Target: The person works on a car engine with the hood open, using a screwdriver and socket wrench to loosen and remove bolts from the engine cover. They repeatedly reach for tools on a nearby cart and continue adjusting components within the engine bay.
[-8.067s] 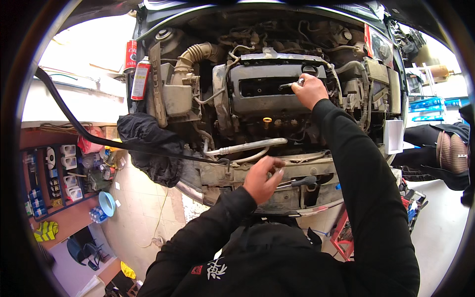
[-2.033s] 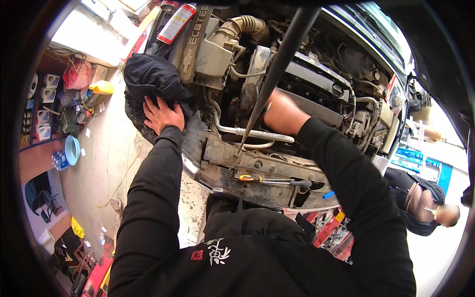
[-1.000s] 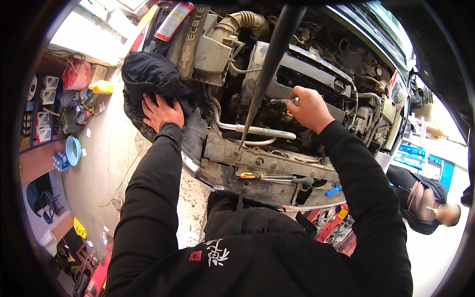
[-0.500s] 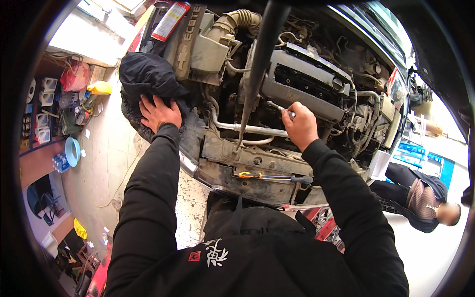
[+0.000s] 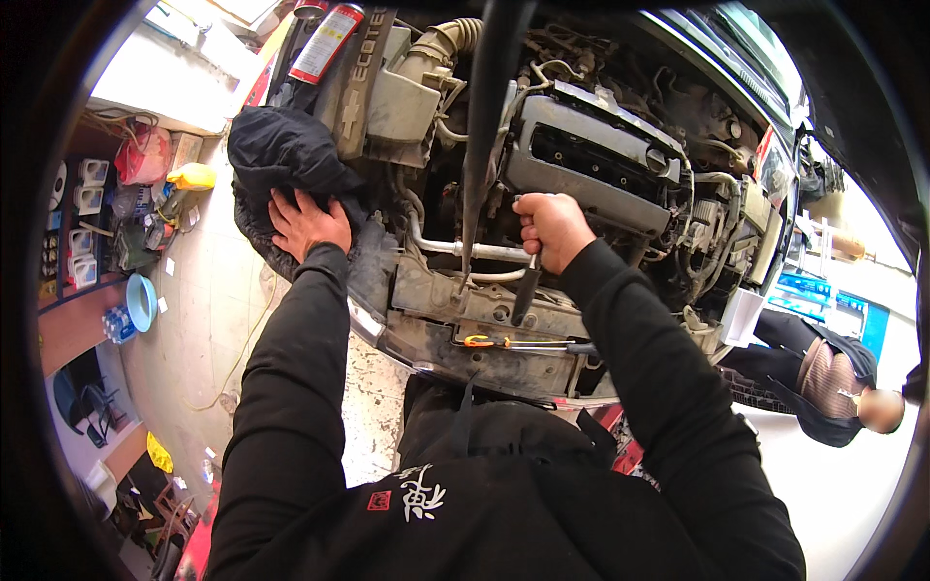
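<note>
I lean over an open car engine bay with a grey engine cover [image 5: 591,160]. My left hand [image 5: 308,223] lies flat, fingers spread, on a black cloth [image 5: 281,155] draped over the car's left front corner. My right hand [image 5: 552,228] is closed around a black tool handle [image 5: 524,290] that points down toward the front crossmember [image 5: 455,310]. A dark hood prop rod [image 5: 484,126] rises just left of that hand. On the crossmember lies a screwdriver with an orange handle [image 5: 480,341].
A red spray can [image 5: 325,44] stands at the bay's left edge. Shelves with boxes, a yellow bottle [image 5: 192,176] and a blue bowl [image 5: 141,302] are on the left over a concrete floor. Another person [image 5: 823,378] crouches at the right.
My right hand has drawn back from the engine top toward the front crossmember and now grips a black-handled tool. My left hand stays on the black cloth.
</note>
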A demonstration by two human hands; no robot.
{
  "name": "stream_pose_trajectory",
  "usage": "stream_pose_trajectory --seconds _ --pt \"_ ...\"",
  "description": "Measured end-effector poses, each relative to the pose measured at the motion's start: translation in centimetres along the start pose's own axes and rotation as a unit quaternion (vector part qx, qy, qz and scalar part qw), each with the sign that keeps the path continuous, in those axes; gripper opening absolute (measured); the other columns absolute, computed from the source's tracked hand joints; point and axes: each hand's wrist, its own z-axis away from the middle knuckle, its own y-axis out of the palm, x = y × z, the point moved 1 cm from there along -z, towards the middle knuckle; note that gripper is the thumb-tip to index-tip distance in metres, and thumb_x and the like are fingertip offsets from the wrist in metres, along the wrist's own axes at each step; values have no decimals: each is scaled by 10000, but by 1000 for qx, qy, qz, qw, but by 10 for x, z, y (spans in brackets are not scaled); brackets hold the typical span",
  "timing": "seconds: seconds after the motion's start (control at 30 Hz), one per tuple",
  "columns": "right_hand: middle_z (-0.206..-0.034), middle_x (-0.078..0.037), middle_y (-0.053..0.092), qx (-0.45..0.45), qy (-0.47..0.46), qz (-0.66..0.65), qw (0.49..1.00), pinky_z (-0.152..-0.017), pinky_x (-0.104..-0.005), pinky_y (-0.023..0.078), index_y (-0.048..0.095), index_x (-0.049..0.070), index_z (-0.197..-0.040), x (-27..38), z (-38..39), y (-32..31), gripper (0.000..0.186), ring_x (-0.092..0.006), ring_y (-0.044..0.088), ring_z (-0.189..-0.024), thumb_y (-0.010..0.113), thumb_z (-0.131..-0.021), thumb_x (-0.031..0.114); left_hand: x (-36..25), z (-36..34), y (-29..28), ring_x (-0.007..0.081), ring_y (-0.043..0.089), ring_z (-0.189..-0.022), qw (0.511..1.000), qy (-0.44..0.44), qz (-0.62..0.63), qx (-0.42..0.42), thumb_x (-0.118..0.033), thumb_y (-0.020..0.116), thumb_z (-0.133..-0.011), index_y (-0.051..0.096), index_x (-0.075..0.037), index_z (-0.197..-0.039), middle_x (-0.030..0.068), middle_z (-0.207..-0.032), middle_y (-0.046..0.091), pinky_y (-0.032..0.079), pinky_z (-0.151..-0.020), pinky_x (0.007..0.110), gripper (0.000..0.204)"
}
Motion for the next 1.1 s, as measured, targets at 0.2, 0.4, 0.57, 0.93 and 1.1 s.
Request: stream_pose_trajectory --seconds 0.2,0.4,0.57,0.93,1.1 --pt "-997 -299 783 112 -252 780 561 -881 -552 620 731 -36 -1008 63 -9 -25 211 -532 752 -969 725 -898 144 0 0 0 447 324 -1664 1000 0 6 -2 -514 753 -969 537 -176 -1644 191 -1826 333 392 -1146 800 785" --pt "-859 -178 787 150 -342 841 392 -803 -545 627 778 72 -935 104 15 -7 247 -432 786 -878 815 -894 313 0 0 1 447 332 -1659 1000 -5 -11 2 -520 746 -973 560 -171 -1626 191 -1826 341 392 -1149 783 763" --pt "-910 -191 784 83 -381 801 454 -833 -558 625 778 71 -923 111 12 -4 276 -440 777 -925 757 -913 346 0 0 3 440 337 -1658 1000 -2 -19 -5 -523 747 -969 566 -165 -1619 189 -1821 352 398 -1146 777 763" --pt "-897 -296 758 -136 -301 618 713 -846 -514 612 773 -58 -967 70 46 -169 383 -462 774 -912 765 -920 322 -1 0 1 399 349 -1663 999 -5 -33 -8 -515 758 -972 594 -138 -1588 143 -1829 367 392 -1177 772 741" --pt "-1042 -301 766 -196 -304 609 706 -984 -537 590 774 -37 -990 31 15 -194 406 -478 735 -1072 733 -955 366 1 0 8 415 370 -1649 999 3 -44 -24 -515 778 -948 600 -144 -1575 173 -1816 386 417 -1141 765 749"
